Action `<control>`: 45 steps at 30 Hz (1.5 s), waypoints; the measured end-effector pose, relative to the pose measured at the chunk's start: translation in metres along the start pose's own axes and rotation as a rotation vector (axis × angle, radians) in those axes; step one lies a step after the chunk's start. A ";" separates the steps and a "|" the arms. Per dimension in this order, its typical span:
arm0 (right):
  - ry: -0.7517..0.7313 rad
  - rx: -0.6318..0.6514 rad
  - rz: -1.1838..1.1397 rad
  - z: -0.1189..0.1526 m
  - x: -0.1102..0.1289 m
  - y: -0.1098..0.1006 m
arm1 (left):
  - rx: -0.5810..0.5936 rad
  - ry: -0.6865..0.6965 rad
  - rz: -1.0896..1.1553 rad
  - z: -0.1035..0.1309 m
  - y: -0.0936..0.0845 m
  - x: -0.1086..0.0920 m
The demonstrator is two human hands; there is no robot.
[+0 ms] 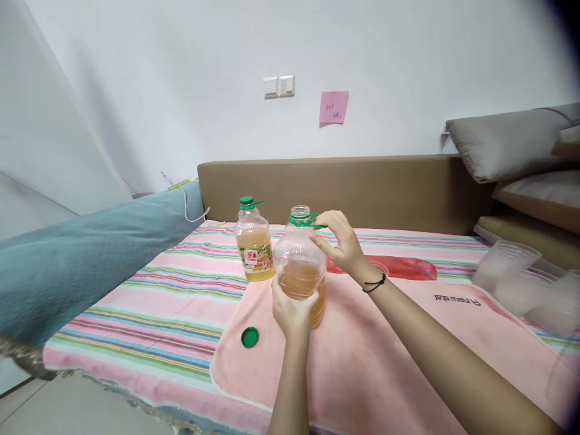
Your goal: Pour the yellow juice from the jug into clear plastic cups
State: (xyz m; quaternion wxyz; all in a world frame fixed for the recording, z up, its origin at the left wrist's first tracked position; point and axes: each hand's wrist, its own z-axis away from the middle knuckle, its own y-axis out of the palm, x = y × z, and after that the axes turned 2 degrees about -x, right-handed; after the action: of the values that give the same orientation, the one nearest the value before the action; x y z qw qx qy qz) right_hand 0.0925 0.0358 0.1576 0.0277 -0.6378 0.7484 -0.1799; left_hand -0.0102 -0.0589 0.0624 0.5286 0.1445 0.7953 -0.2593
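A clear plastic bottle (301, 248), part filled with amber liquid, stands uncapped on the pink mat (362, 362). My left hand (292, 308) is wrapped round its lower body. At the neck, my right hand (338, 241) pinches the green handle ring (319, 226) between thumb and fingers. A green cap (249, 337) lies on the mat to the left, its hollow side up. Behind and to the left stands a second bottle (256, 248) with its green cap on and a printed label.
A red flat item (403, 267) lies behind the bottle. Clear plastic containers (534, 284) stand at the right, below stacked cushions (521, 142). A brown padded headboard (339, 190) runs along the back; a blue-covered edge (104, 248) is at the left.
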 end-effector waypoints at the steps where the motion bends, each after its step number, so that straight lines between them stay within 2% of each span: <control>1: -0.004 -0.006 0.011 0.002 0.002 -0.002 | 0.013 0.000 -0.004 0.003 -0.001 0.000; 7: 0.033 -0.043 0.073 0.022 0.007 -0.011 | 0.118 0.047 -0.008 0.015 -0.003 0.015; 12: 0.088 -0.062 0.061 0.036 0.010 -0.012 | 0.185 0.152 0.044 0.013 0.000 0.030; 16: 0.128 -0.117 0.072 0.044 0.008 -0.008 | 0.256 0.233 0.154 0.004 -0.001 0.041; 21: 0.160 -0.196 0.090 0.050 0.005 0.002 | 0.360 0.144 0.402 -0.010 -0.001 0.050; 30: 0.169 -0.277 -0.012 0.055 0.003 0.020 | 0.617 0.187 0.574 -0.043 0.005 0.055; 32: 0.182 -0.285 -0.022 0.057 0.003 0.023 | 0.615 0.180 0.567 -0.045 0.006 0.056; 36: 0.207 -0.290 -0.045 0.057 0.005 0.027 | 0.513 0.153 0.587 -0.042 0.013 0.057; 40: 0.226 -0.341 -0.048 0.054 0.006 0.028 | 0.461 0.177 0.618 -0.037 0.020 0.055; 45: 0.187 -0.355 -0.026 0.043 0.014 0.017 | 0.466 0.171 0.652 -0.028 0.013 0.038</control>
State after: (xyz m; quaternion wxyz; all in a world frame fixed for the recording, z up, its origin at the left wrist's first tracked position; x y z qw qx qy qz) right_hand 0.0849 0.0147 0.1151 -0.1574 -0.6227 0.7594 -0.1039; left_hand -0.0400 -0.0340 0.0324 0.4681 0.5260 0.6690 -0.2382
